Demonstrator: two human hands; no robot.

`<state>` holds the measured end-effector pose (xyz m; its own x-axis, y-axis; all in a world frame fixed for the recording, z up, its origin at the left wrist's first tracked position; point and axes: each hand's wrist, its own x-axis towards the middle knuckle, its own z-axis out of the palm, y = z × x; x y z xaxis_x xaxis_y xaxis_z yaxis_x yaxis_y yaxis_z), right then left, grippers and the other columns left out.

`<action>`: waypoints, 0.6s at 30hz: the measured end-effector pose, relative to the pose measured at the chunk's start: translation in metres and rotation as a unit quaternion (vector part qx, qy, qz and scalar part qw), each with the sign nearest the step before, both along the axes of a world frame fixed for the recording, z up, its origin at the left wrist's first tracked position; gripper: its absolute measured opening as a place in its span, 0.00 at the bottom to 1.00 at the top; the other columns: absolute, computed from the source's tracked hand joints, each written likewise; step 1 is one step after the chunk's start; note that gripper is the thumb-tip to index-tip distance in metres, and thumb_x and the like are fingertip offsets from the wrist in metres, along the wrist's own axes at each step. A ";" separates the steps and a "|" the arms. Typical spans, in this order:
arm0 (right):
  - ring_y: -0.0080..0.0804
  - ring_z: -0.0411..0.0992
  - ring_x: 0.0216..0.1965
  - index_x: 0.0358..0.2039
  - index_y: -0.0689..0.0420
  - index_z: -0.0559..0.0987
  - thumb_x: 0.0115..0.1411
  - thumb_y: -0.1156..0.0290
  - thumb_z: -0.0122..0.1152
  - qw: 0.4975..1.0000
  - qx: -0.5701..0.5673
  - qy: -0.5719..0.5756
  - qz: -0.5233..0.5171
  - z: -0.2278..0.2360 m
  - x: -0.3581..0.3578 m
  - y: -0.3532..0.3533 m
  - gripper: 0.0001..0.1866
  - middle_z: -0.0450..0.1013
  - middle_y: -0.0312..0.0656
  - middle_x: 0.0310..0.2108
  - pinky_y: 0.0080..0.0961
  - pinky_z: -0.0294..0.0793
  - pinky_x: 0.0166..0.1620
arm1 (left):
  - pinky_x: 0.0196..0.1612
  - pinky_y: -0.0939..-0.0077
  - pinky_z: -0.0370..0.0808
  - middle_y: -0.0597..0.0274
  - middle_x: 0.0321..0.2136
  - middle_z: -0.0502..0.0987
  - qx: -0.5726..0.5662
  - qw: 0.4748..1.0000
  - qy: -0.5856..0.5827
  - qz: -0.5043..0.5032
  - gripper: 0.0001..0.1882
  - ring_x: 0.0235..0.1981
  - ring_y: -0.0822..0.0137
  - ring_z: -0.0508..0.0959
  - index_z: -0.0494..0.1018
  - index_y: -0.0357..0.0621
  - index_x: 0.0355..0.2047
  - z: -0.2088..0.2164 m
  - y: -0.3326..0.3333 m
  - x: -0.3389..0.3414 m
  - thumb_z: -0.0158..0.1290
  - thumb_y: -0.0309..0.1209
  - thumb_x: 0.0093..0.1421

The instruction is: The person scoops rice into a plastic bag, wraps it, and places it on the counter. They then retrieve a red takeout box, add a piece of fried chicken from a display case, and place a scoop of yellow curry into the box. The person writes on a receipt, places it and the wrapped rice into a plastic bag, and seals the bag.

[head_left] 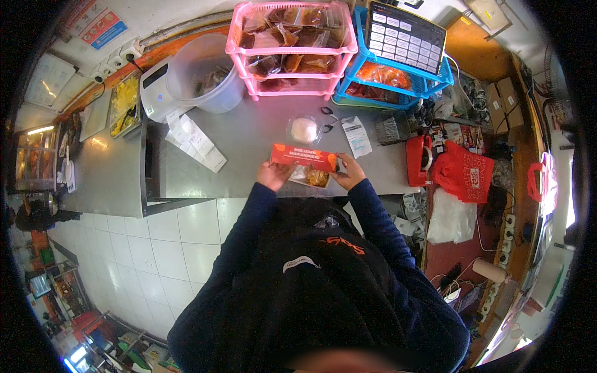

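"What's at the centre?"
"An open red cardboard food box [305, 159], at the near edge of the grey metal counter [252, 133], brown food [319, 179] showing inside."

"And the grip?"
"The left hand [274, 176] pinches the box's left end; the right hand [350, 173] holds its right."

"Farther out?"
"Just beyond, a clear plastic bowl with a round white portion [304, 130]; right of it, black-handled scissors [328, 111] and a white paper slip [357, 137]. At the far side stands a tiered pink plastic rack [290, 50]."
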<state>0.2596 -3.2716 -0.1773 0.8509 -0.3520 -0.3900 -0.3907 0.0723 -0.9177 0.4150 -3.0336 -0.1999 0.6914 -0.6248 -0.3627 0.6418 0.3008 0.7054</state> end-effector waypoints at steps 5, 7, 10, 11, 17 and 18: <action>0.37 0.70 0.46 0.59 0.51 0.60 0.54 0.72 0.63 0.916 0.314 0.055 -0.242 0.004 -0.023 0.003 0.33 0.63 0.44 0.47 0.35 0.78 0.43 | 0.37 0.61 0.73 0.59 0.36 0.76 0.371 0.924 -0.089 0.008 0.32 0.41 0.66 0.75 0.76 0.44 0.38 -0.010 0.031 -0.006 0.50 0.63 0.54; 0.35 0.71 0.42 0.61 0.49 0.57 0.54 0.72 0.61 0.952 0.202 0.078 -0.217 -0.005 -0.033 0.015 0.35 0.65 0.43 0.46 0.33 0.78 0.40 | 0.40 0.63 0.75 0.58 0.39 0.73 0.347 0.934 -0.021 -0.081 0.40 0.42 0.64 0.74 0.71 0.36 0.43 -0.013 0.032 -0.017 0.56 0.64 0.49; 0.32 0.73 0.39 0.62 0.46 0.56 0.55 0.72 0.59 0.973 0.140 0.045 -0.175 -0.027 -0.043 0.026 0.35 0.68 0.43 0.44 0.31 0.77 0.36 | 0.43 0.61 0.78 0.55 0.43 0.71 0.345 0.934 -0.018 -0.086 0.42 0.45 0.62 0.74 0.66 0.29 0.46 -0.017 0.026 -0.033 0.66 0.55 0.46; 0.32 0.73 0.38 0.62 0.45 0.56 0.55 0.72 0.57 0.973 0.129 0.066 -0.182 -0.035 -0.046 0.027 0.35 0.69 0.43 0.44 0.30 0.76 0.34 | 0.42 0.61 0.78 0.55 0.43 0.71 0.333 0.940 -0.019 -0.074 0.41 0.45 0.62 0.75 0.66 0.30 0.47 -0.017 0.026 -0.034 0.66 0.54 0.46; 0.29 0.73 0.36 0.64 0.47 0.59 0.60 0.63 0.48 0.963 0.158 0.062 -0.209 -0.082 -0.052 0.036 0.30 0.72 0.44 0.46 0.26 0.74 0.31 | 0.34 0.66 0.81 0.57 0.40 0.73 0.265 0.959 0.045 -0.090 0.36 0.39 0.62 0.78 0.66 0.33 0.46 -0.009 0.024 -0.035 0.67 0.47 0.49; 0.29 0.73 0.35 0.65 0.48 0.59 0.61 0.62 0.47 0.971 0.129 0.028 -0.197 -0.088 -0.054 0.041 0.30 0.72 0.44 0.47 0.25 0.74 0.30 | 0.32 0.67 0.82 0.57 0.39 0.74 0.259 0.960 0.072 -0.075 0.35 0.38 0.62 0.78 0.66 0.33 0.46 -0.006 0.023 -0.038 0.67 0.46 0.49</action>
